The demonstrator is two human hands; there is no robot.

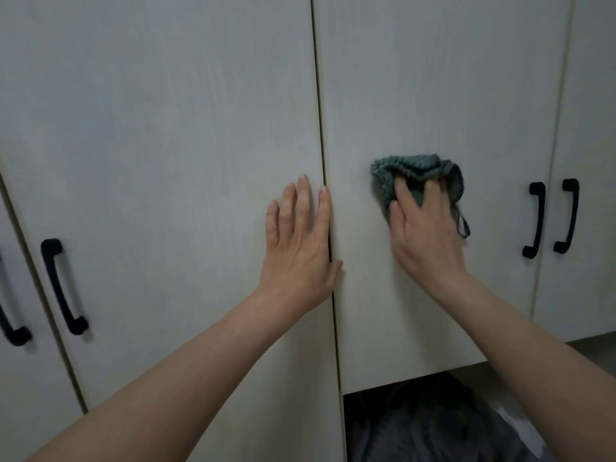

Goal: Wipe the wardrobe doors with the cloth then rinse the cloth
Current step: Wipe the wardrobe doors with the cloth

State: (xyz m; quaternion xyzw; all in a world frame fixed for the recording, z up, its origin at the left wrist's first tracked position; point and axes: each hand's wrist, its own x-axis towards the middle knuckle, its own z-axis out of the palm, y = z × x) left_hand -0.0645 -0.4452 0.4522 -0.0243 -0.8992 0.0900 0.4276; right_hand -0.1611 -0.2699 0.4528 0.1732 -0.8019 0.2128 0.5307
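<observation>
Mid-frame, right hand (423, 225) presses cloth (413, 176) flat-fingered against right door (433, 78); left hand (300, 241), released and flat, rests on left door (160, 128), probably bracing. Rinse not begun.

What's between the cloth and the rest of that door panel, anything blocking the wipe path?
Nothing visible. The right hand presses the cloth flat on the door; bare panel lies all around it. The black handle sits further right, apart from the cloth.

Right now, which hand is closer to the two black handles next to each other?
Right. The right hand, pressing the cloth, is just left of the paired handles; the left hand lies flat further left, on the neighbouring door.
</observation>
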